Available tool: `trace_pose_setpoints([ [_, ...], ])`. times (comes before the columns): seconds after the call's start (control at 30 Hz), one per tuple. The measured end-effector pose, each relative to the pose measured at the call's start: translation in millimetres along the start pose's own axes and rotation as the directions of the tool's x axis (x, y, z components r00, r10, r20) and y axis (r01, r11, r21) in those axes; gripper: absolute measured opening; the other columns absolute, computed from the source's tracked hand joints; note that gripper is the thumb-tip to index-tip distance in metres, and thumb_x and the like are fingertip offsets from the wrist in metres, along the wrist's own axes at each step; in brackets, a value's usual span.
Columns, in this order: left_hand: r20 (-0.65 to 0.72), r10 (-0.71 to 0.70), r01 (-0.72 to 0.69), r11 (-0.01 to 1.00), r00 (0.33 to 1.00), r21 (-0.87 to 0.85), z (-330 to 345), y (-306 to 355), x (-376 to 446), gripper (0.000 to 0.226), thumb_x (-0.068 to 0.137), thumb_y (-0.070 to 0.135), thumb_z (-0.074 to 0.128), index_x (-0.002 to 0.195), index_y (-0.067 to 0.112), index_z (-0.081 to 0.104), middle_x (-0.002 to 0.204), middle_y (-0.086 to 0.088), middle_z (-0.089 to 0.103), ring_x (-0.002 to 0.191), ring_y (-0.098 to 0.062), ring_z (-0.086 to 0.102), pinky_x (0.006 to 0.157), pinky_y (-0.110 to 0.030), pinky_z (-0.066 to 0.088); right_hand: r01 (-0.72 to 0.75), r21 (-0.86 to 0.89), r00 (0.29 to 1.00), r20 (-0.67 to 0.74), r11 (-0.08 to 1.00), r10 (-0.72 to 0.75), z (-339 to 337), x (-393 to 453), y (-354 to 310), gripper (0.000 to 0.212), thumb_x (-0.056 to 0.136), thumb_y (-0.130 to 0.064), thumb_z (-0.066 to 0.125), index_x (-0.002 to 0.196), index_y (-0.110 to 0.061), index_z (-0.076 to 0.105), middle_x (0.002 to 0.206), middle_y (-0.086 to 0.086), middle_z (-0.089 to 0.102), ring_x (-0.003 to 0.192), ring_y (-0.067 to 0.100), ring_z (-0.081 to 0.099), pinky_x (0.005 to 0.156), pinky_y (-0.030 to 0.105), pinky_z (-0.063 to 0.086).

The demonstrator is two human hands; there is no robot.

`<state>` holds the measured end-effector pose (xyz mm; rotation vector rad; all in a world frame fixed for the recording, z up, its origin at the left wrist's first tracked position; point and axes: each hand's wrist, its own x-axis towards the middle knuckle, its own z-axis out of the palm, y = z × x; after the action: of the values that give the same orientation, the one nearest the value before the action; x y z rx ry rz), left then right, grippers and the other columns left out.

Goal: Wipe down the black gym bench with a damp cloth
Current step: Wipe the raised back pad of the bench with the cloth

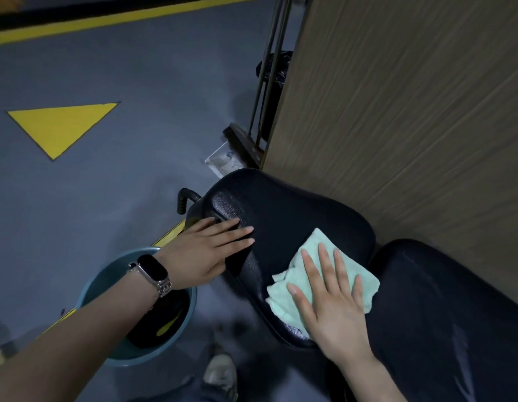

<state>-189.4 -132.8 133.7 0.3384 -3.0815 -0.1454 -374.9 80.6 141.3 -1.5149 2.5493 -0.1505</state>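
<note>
- Black padded gym bench, glossy textured vinyl, in two cushions: we record the seat pad in the middle of the view and a second pad at lower right, a narrow gap between them; both stand just beside a wood-grain panel wall.
- Pale green terry cloth, folded and rumpled: we find it lying on the seat pad, toward the near right edge.
- Right hand: we note it flat on the cloth, fingers straight and spread, pressing it to the pad; nothing is gripped.
- Left hand: we note it resting on the left edge of the seat pad, fingers straight and together, holding nothing; a black smartwatch on a metal link band sits on the wrist.
- Round blue plastic basin: we see it on the floor beneath the left forearm, its contents dark.
- Grey floor with a yellow painted triangle and yellow border lines.
- Black ribbed handle projecting at the left of the bench.
- Shoe at the bottom of the view.
</note>
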Motion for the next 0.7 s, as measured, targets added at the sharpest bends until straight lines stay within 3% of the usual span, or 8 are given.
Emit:
trace_pose_setpoints([
  [0.17, -0.034, 0.028, -0.028, 1.0, 0.999, -0.004, 6, 4, 11, 0.06, 0.081, 0.028, 0.034, 0.141, 0.025, 0.038, 0.149, 0.005, 0.037, 0.136, -0.02, 0.036, 0.105, -0.044, 0.035, -0.034, -0.017, 0.999, 0.039, 0.999, 0.034, -9, 36, 7, 0.066, 0.078, -0.074, -0.007, 0.14, -0.052, -0.016, 0.156, -0.018, -0.019, 0.141, 0.007, -0.028, 0.115, 0.049, -0.008],
  [0.33, -0.083, 0.045, -0.046, 0.999, 0.996, -0.016, 6, 9, 23, 0.05, 0.091, 0.034, 0.034, 0.139, 0.023, 0.046, 0.148, 0.003, 0.039, 0.136, -0.021, 0.036, 0.104, -0.045, 0.035, -0.042, 0.016, 0.998, 0.052, 0.999, 0.041, -20, 68, 26, 0.078, 0.075, -0.078, -0.002, 0.147, -0.048, -0.002, 0.158, -0.018, -0.012, 0.143, 0.006, -0.021, 0.115, 0.05, -0.008],
  [0.53, -0.084, 0.075, -0.078, 0.997, 0.994, -0.025, 8, 12, 32, 0.057, 0.096, 0.054, 0.025, 0.141, 0.022, 0.042, 0.15, 0.002, 0.035, 0.14, -0.02, 0.027, 0.107, -0.044, 0.03, -0.069, 0.108, 0.993, 0.099, 0.992, 0.059, -32, 102, 60, 0.082, 0.075, -0.082, 0.02, 0.149, -0.047, 0.005, 0.159, -0.019, -0.005, 0.145, 0.004, -0.014, 0.114, 0.05, -0.007],
  [0.6, -0.097, 0.085, -0.089, 0.995, 0.992, -0.04, 9, 14, 35, 0.058, 0.095, 0.054, 0.03, 0.141, 0.022, 0.042, 0.151, 0.002, 0.034, 0.141, -0.021, 0.025, 0.109, -0.044, 0.029, -0.078, 0.193, 0.994, 0.093, 0.978, 0.061, -37, 111, 75, 0.083, 0.075, -0.077, 0.027, 0.149, -0.045, 0.01, 0.159, -0.018, 0.002, 0.145, 0.005, -0.005, 0.116, 0.047, -0.002],
  [0.7, -0.111, 0.11, -0.117, 0.992, 0.988, -0.05, 12, 20, 40, 0.059, 0.093, 0.055, 0.034, 0.142, 0.023, 0.041, 0.151, 0.003, 0.033, 0.142, -0.021, 0.023, 0.111, -0.045, 0.027, -0.053, 0.323, 0.996, 0.087, 0.945, 0.026, -43, 122, 94, 0.084, 0.075, -0.073, 0.035, 0.15, -0.04, 0.018, 0.157, -0.013, 0.016, 0.143, 0.01, 0.013, 0.116, 0.03, 0.012],
])
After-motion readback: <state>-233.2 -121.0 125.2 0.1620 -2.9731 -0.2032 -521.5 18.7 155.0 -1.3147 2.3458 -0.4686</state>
